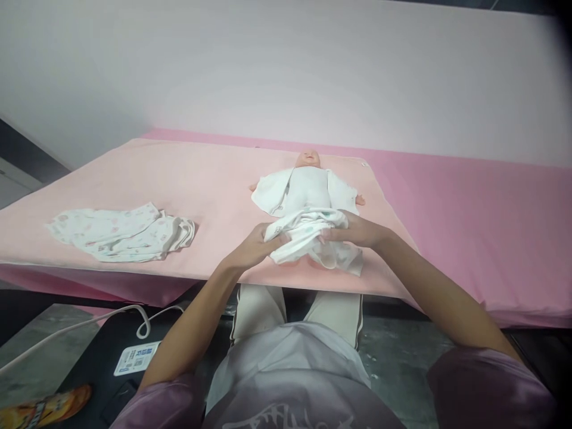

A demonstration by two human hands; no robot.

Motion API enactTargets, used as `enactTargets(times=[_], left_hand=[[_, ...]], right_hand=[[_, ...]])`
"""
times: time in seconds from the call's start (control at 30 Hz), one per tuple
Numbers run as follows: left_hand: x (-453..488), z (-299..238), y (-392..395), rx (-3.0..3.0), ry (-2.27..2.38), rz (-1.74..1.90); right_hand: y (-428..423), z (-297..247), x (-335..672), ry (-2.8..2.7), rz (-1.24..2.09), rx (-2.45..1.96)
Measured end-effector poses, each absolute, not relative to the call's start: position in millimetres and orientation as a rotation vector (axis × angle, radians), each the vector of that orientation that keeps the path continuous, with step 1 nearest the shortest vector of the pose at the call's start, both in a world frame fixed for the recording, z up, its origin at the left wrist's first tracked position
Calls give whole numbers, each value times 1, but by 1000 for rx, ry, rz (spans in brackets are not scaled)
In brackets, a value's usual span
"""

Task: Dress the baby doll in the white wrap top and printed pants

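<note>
A baby doll (308, 159) lies on its back on a pink sheet (214, 179), head away from me, wearing an open white top (304, 189). Over its lower body lies a bunched white garment (313, 238) with a faint print. My left hand (254, 245) grips the left end of that garment, fingers closed on the cloth. My right hand (357, 229) holds its right side, fingers curled into the fabric. The doll's legs are hidden under the cloth.
A second printed white garment (120, 232) lies crumpled on the sheet to the left. A darker pink cover (469, 214) spreads to the right. Below the bed edge a white cable (89, 322), a label card (136, 357) and an orange packet (44, 408) lie on a dark surface.
</note>
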State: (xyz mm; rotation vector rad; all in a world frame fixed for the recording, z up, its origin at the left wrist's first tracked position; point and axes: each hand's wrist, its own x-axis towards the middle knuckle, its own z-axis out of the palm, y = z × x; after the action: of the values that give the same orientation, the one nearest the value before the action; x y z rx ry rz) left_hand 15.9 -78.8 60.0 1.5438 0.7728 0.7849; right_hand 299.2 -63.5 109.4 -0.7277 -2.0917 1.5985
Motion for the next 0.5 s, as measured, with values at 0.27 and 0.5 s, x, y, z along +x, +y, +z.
enactTargets(times=[0.27,0.5], left_hand=[[5,43,-125,1329,734,874],[17,36,-159,1277,1048,816]], right_hand=[[-99,105,277,-2067,1536,-1024],[-127,75,251,-2141,809,-1514]])
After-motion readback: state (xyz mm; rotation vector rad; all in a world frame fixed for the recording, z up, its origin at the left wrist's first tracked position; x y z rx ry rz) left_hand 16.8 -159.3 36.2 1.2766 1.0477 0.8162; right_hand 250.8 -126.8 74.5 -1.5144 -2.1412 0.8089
